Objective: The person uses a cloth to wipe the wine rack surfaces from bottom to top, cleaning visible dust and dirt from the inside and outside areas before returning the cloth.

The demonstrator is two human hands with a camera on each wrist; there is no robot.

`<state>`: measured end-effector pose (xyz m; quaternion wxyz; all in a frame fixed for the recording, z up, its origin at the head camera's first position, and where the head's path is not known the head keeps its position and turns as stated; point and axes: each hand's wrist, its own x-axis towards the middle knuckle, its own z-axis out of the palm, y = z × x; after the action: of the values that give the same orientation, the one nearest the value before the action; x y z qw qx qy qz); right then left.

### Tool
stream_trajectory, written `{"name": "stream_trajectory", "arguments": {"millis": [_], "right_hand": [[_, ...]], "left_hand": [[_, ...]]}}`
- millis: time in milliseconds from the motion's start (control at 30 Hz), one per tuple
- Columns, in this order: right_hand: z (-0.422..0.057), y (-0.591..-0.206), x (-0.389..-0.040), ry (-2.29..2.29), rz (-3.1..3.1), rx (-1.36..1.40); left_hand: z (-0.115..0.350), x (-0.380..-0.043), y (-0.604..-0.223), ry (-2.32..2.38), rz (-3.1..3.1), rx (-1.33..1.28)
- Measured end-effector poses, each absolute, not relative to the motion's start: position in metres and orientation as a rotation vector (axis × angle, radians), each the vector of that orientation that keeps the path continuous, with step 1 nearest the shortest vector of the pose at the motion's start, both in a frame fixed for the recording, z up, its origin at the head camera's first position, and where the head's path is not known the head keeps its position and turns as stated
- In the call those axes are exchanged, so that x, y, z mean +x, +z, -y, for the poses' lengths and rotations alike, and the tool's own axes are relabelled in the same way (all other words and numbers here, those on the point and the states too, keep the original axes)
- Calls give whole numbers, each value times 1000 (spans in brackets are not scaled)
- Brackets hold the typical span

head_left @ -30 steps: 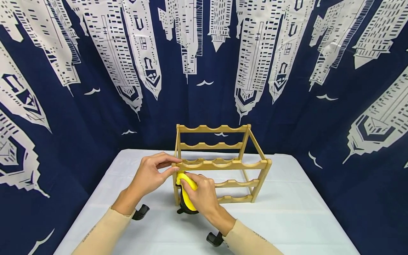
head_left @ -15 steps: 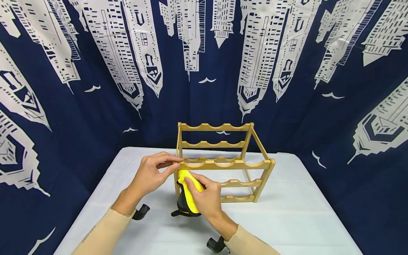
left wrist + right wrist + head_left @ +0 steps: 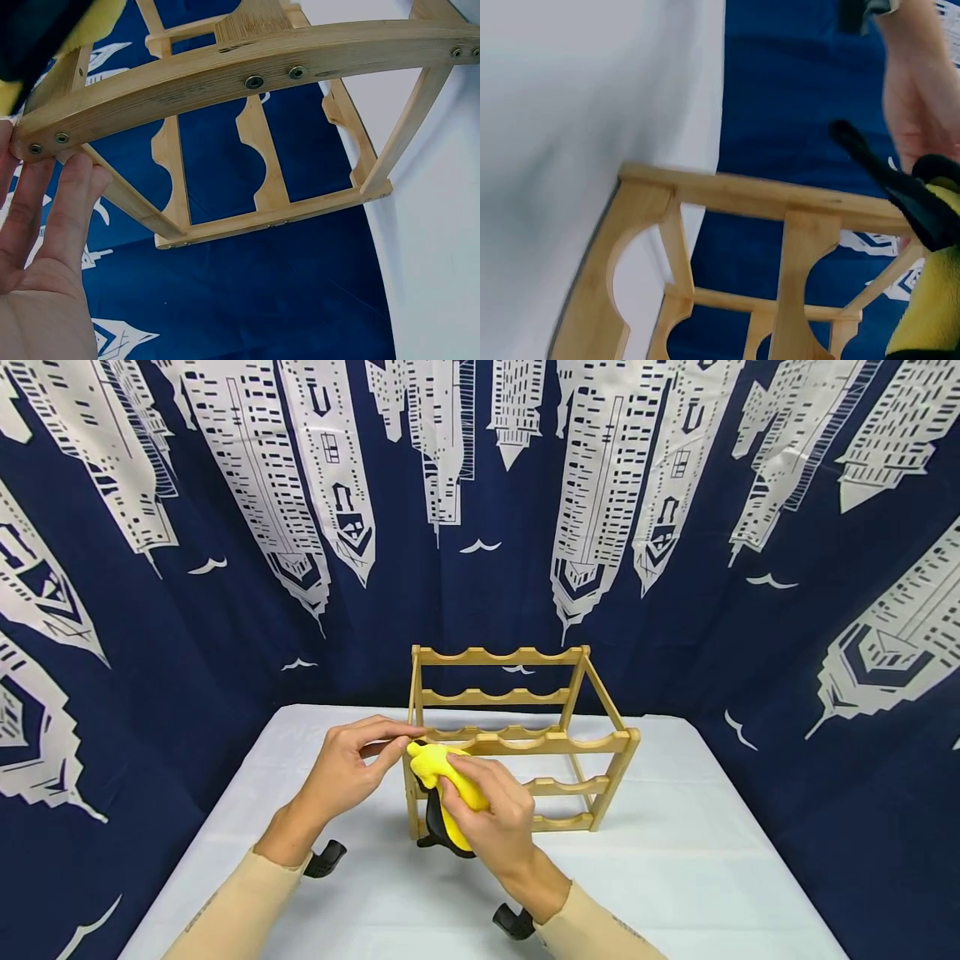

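A wooden wine rack (image 3: 540, 744) with scalloped rails stands on the table. My left hand (image 3: 341, 770) holds its front left top corner, the thumb in front and the fingers over the top. In the left wrist view, the fingers (image 3: 64, 214) lie against the end of the side bar. My right hand (image 3: 497, 817) grips a fuzzy yellow cleaning cloth (image 3: 429, 766) with black edging and a black back. The cloth's upper end lies at that same corner, close to the left fingertips, and its black part hangs down in front of the left post.
A white cloth covers the table (image 3: 660, 877). Behind and at both sides hangs a dark blue curtain (image 3: 480, 602) printed with white buildings. Black wrist mounts (image 3: 325, 860) sit below both hands.
My right hand has carried the yellow cloth upward along the left post, from below the top front rail to the corner. The left hand has kept its hold on the rack.
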<state>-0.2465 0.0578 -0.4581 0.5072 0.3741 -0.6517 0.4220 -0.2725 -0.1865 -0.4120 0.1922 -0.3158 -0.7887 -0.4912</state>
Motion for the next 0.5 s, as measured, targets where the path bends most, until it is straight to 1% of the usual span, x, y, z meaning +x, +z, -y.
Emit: {"name": "stream_trajectory", "arguments": {"millis": [133,300,500], "right_hand": [[-44,-457,-252,916,1596,904],[-29,-458,-255,854,1713,814],[-27,-455,-258,810,1758,743]], "left_hand": [[187,-271,-411,-1384,2213,-887],[187,-270,-408,-1385,2237,-872],[186,-270,-408,-1348,2246,-862]]}}
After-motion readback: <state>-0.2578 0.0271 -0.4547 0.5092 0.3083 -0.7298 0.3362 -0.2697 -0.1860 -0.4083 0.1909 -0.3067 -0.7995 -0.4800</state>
